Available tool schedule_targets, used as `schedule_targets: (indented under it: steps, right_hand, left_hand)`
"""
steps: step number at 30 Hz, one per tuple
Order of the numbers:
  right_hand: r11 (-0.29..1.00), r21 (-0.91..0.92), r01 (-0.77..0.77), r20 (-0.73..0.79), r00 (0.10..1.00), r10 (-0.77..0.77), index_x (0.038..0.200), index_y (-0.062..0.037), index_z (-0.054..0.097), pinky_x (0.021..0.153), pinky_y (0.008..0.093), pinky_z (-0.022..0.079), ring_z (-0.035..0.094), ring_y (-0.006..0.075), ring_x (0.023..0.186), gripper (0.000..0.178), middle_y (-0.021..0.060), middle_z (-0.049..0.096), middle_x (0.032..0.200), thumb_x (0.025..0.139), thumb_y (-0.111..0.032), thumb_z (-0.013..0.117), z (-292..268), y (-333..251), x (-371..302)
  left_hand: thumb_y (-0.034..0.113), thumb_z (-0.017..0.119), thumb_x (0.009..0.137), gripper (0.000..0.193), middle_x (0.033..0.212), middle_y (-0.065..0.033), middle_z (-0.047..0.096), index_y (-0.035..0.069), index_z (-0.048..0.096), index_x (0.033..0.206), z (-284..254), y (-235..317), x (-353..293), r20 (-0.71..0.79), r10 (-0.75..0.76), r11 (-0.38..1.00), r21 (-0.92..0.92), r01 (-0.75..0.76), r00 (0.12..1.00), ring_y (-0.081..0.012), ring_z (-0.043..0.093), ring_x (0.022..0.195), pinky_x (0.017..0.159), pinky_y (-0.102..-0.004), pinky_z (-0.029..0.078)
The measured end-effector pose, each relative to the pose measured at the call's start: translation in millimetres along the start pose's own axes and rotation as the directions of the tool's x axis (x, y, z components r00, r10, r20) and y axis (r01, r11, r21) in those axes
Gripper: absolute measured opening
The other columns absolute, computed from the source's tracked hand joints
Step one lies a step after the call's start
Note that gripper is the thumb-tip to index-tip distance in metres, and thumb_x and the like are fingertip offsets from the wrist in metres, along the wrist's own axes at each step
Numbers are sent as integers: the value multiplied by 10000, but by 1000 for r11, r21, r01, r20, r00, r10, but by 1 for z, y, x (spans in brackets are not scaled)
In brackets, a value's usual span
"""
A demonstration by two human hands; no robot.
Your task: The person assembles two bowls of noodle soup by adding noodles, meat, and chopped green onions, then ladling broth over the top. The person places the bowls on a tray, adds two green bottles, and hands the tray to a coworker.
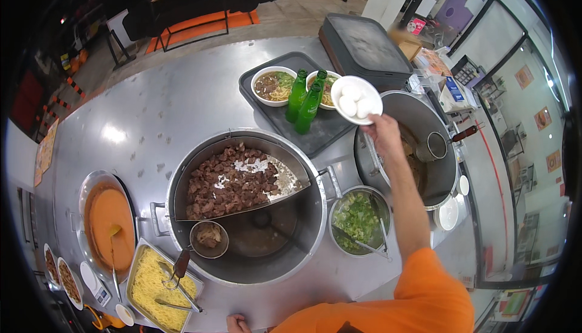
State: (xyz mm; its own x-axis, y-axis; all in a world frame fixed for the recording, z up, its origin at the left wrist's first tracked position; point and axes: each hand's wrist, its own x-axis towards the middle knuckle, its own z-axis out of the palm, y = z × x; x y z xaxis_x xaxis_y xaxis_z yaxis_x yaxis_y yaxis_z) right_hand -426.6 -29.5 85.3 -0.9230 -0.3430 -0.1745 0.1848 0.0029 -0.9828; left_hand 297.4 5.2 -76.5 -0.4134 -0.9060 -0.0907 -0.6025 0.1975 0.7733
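My right arm reaches forward, and my right hand (384, 132) grips the rim of a small white bowl (348, 117) that holds peeled white eggs (357, 103). The bowl is tilted above the right end of a dark tray (277, 120). On that tray stand green glass bottles (307, 110) and two bowls of noodle soup; the left soup bowl (264, 98) is in full view, while the right one (327, 84) is partly hidden by the bottles and egg bowl. My left hand (237, 324) is at the table's near edge, fingers curled, with nothing visible in it.
A large pot (315, 241) holds chopped meat (227, 181) and dark broth. Around it are orange sauce (104, 221), yellow noodles with tongs (151, 279) and chopped greens (357, 215). A second pot (442, 178) with a ladle stands right, stacked trays (367, 42) behind.
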Motion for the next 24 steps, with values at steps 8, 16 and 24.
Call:
schedule_targets:
  steps: [8, 16, 24]
  right_hand:
    - [982, -179, -63, 199, 975, 99, 1234, 113, 638, 926, 303, 636, 722, 231, 1081, 298, 176, 719, 1163, 1005, -75, 655, 17, -69, 150]
    - [915, -382, -133, 298, 919, 258, 1199, 112, 659, 812, 340, 676, 747, 253, 949, 277, 186, 712, 1145, 986, -53, 722, 116, -7, 327]
    - [760, -647, -66, 215, 940, 265, 1086, 133, 709, 668, 375, 686, 774, 319, 865, 188, 221, 744, 1033, 927, 32, 719, 172, 53, 398]
  left_hand:
    - [49, 582, 983, 220, 1117, -242, 671, -9, 641, 1187, -9, 14, -10, 139, -310, 940, 191, 282, 940, -406, 652, 1069, 971, -461, 524]
    - [72, 581, 1010, 272, 1170, -256, 679, -35, 638, 1253, 40, 43, 96, 67, -375, 904, 247, 349, 925, -415, 654, 1113, 1000, -460, 524]
    - [77, 589, 1010, 272, 1177, -244, 685, -35, 642, 1252, 82, 58, 184, -14, -319, 912, 269, 310, 948, -392, 656, 1118, 1007, -449, 521]
